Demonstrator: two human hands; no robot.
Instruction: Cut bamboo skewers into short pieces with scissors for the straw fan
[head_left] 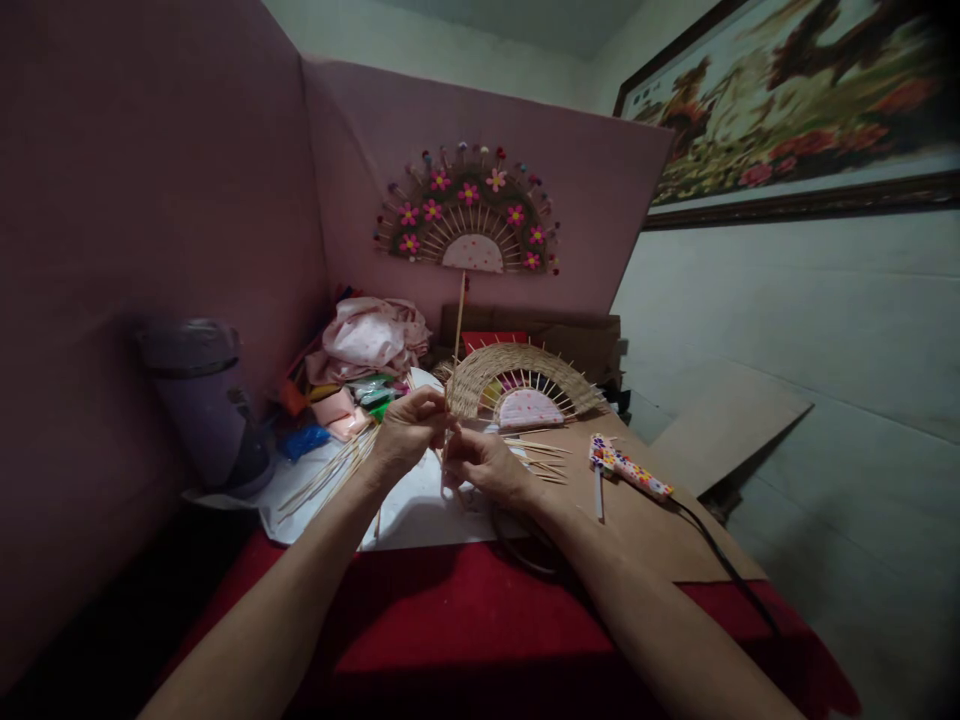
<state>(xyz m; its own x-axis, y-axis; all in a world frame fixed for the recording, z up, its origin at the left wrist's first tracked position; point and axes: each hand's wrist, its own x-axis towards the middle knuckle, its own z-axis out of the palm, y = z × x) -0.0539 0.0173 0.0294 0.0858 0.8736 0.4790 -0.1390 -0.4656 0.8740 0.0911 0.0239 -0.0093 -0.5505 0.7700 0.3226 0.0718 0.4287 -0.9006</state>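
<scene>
A thin wooden stick [460, 320] stands nearly upright in front of me, its upper end well above my fingers. My left hand [405, 435] pinches it with bent fingers. Just below and to the right, the fingers of my right hand [491, 465] close around its lower part, where something pale and blurred hangs. Behind my hands sits a half-round fan [525, 360] of tan cord and sticks, with a dotted pink half-disc [531, 408] at its base. Loose sticks lie on both sides, one bunch [330, 475] left and another [546, 462] right.
A flower-patterned glue gun [630, 470] rests on brown cardboard [637, 540], its cord trailing right. A purple thermos [206, 410] stands left, near bundled pink cloth [371, 335] and small colored packets [375, 390]. A decorated fan [469, 215] hangs on the pink panel [360, 130]. Red cloth [435, 610] covers the table.
</scene>
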